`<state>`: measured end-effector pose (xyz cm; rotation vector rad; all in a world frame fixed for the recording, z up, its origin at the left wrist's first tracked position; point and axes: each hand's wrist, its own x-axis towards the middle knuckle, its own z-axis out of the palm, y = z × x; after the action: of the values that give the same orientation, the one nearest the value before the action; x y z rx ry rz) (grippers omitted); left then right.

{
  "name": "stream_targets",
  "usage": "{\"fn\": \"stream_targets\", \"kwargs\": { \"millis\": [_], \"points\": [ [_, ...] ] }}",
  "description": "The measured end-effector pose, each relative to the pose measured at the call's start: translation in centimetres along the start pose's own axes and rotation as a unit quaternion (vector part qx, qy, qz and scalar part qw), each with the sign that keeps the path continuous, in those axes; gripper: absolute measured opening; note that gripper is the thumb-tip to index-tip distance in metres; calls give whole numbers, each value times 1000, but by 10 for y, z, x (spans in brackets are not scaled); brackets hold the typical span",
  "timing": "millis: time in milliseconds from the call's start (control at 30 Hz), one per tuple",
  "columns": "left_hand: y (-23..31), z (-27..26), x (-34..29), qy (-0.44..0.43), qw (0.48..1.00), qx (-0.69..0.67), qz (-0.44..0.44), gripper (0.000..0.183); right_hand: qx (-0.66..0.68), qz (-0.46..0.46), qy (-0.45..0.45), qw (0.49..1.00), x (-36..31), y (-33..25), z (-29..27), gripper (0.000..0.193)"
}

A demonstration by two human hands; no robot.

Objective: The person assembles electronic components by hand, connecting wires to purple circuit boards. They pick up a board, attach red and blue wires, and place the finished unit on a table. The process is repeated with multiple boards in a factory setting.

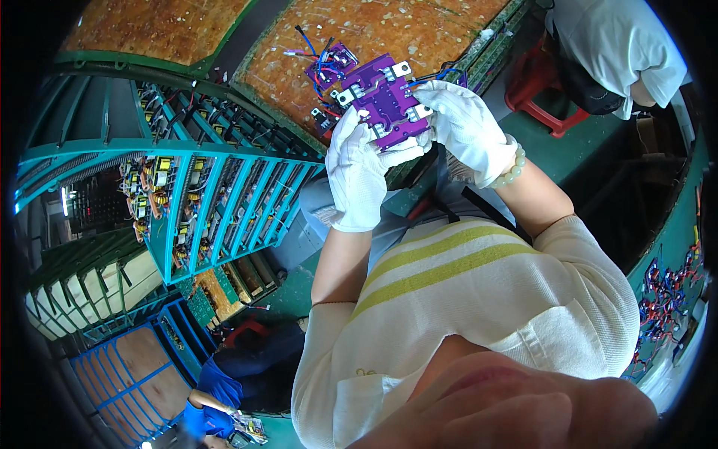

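While a purple PCB sits betw. gloved L hand at 7 o'clock and R hand at 4, both curled on it, a wired PCB lies on the counter at 10.

Bright light nearly bleaches the gloved left hand and right hand, while the purple board between them is fairly crisp. 1 small lamp glares at far left; deep shadow lies below the red stool. The teal rack bows toward the black fisheye rim, and the blue-clad person looks soft.
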<state>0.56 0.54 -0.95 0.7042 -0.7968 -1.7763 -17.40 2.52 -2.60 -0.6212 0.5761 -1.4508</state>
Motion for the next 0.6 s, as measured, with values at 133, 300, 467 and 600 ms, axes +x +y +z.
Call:
{"fn": "stream_targets", "kwargs": {
  "millis": [133, 300, 467, 600],
  "points": [
    [3, 7, -2, -6, 1000, -2, 3, 42, 26, 22, -49, 998, 3, -3, -4, 32],
    [6, 5, -1, -48, 997, 60, 20, 43, -121, 50, 19, 991, 6, -17, 8, 30],
    [6, 8, -4, -56, 994, 83, 39, 46, -157, -29, -22, 987, -1, -16, 4, 25],
    [2, 0, -6, -77, 988, 119, 55, 48, -642, -409, 24, 648, 3, -55, -10, 31]
  ]
}}
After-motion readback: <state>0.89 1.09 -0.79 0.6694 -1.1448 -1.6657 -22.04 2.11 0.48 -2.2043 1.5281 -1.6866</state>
